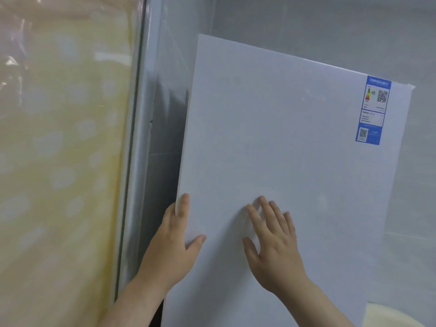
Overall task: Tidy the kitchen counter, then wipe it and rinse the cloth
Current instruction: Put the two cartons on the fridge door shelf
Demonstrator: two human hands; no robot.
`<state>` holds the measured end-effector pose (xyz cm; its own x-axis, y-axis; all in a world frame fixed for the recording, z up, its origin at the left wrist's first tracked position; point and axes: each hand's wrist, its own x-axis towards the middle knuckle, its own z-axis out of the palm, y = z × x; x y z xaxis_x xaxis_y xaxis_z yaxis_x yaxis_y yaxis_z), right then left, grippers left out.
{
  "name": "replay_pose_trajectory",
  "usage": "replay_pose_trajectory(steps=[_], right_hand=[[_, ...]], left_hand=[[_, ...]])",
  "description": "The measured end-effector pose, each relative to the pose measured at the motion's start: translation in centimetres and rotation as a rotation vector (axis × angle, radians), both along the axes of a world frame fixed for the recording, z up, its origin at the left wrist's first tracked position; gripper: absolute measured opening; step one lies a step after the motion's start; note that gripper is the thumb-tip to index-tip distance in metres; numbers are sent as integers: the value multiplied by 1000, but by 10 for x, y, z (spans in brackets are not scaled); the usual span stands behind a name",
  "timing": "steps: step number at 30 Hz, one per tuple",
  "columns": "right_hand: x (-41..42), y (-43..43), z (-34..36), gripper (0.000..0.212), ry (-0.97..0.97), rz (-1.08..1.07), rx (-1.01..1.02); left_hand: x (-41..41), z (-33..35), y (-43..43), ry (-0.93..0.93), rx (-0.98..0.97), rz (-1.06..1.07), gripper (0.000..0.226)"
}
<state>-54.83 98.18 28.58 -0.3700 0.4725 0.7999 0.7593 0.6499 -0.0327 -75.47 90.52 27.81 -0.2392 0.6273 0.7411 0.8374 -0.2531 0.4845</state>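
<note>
Item: white panel [295, 161], upright and slightly tilted, filling the middle of the view.
Left hand [177, 237]: grip closed on the panel's left edge, thumb on its front face.
Right hand [271, 241]: grip open, fingers straight and spread, flat against the panel's lower face.
Blue label [374, 109]: stuck at the panel's upper right corner.
Yellow patterned sheet [59, 161]: left of the panel, under clear film.
Grey frame [139, 138]: between sheet and panel.

A flat white panel [295, 149] carries a blue printed label [374, 109] far up-right of the fingers [266, 208]; a pale yellow spotted sheet [59, 149] hangs left.
</note>
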Motion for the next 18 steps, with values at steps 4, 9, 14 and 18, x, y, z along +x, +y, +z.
replay_pose_trajectory(steps=[4,9,14,18], right_hand=[[-2,22,-1,62,53,-38,54],[6,38,5,61,65,-91,104],[12,51,8,67,9,-163,143],[15,60,3,68,-23,-178,203]], left_hand=[[-9,0,23,-22,43,-20,87],[-7,3,43,80,94,69,74],[2,5,65,411,100,233,80],[2,2,74,460,128,329,81]])
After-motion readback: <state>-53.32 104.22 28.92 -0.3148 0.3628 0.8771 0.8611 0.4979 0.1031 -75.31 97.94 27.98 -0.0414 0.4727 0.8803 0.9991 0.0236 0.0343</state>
